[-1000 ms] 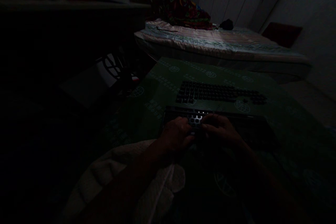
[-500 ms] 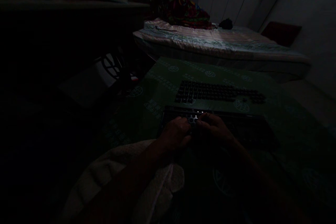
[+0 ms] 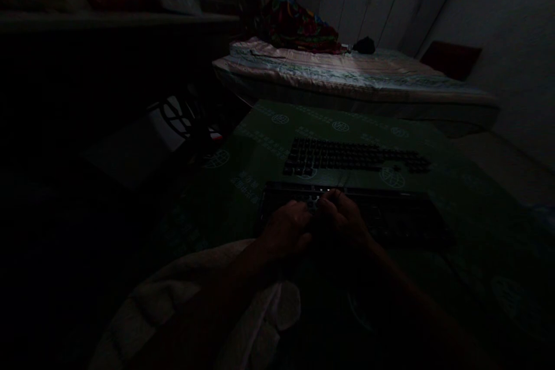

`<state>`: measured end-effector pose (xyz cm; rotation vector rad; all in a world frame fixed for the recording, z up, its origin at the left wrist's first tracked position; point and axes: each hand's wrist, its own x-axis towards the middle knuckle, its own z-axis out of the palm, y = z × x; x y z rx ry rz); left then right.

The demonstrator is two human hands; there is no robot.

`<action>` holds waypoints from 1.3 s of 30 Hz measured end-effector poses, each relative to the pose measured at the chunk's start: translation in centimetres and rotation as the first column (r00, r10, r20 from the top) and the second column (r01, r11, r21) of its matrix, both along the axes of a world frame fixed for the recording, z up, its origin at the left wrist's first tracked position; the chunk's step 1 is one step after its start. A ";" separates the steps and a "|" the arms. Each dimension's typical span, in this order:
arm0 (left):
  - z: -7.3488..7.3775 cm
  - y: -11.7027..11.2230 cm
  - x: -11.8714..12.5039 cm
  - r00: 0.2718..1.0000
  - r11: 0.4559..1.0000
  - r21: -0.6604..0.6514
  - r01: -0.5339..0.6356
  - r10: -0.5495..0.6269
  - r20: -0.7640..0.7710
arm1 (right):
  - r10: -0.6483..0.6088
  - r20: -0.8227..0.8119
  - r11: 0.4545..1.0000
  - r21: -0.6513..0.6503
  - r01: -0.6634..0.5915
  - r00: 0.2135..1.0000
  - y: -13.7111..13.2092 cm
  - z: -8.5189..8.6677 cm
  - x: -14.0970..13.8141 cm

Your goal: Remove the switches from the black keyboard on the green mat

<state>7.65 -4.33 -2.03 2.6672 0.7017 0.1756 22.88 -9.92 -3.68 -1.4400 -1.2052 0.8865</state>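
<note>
Both hands meet at the near-left part of a dark keyboard frame (image 3: 347,214): left hand (image 3: 288,228) curled, fingers bent down onto it; right hand (image 3: 342,219) likewise curled, fingertips just beside the left's, around a small pale bit, prob. a keycap or switch; too dark to tell if either pinches it. Frame looks rigid plastic/metal, light-ish, won't flex; best held by its long edges, while small parts on it are likely fiddly and easy to drop. Frame lies directly under the hands, running off to 3 o'clock. At 12 o'clock, apart from it, rows of loose-looking keycaps (image 3: 353,156) on green mat (image 3: 260,144) over the worktop. Pale cloth (image 3: 182,306) at 7 o'clock under left forearm. Bed (image 3: 355,78) further at 12.
</note>
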 end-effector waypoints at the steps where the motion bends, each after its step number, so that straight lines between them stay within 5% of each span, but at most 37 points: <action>1: 0.0 0.0 0.0 1.000 1.000 -0.003 -0.002 0.002 0.004 | -0.024 0.024 1.000 0.000 0.024 0.999 0.1 -0.1 -0.2; 9: -0.4 0.0 0.1 0.992 0.998 -0.064 -0.028 0.035 0.120 | -0.190 0.346 0.979 0.141 0.149 0.919 0.6 0.2 -1.5; 24: -0.2 0.0 0.2 0.999 0.999 0.031 -0.031 0.032 -0.039 | -0.286 -0.014 0.957 0.045 0.287 0.958 1.4 -0.9 -1.5; 33: -0.6 0.0 0.0 0.995 0.995 0.096 0.033 -0.023 -0.098 | -0.256 0.109 0.966 0.064 0.251 0.960 1.3 -0.3 -1.6; 39: 0.0 -0.3 0.2 0.986 0.988 0.150 0.034 -0.009 -0.164 | -0.259 0.000 0.966 0.000 0.259 0.966 1.6 0.0 -1.6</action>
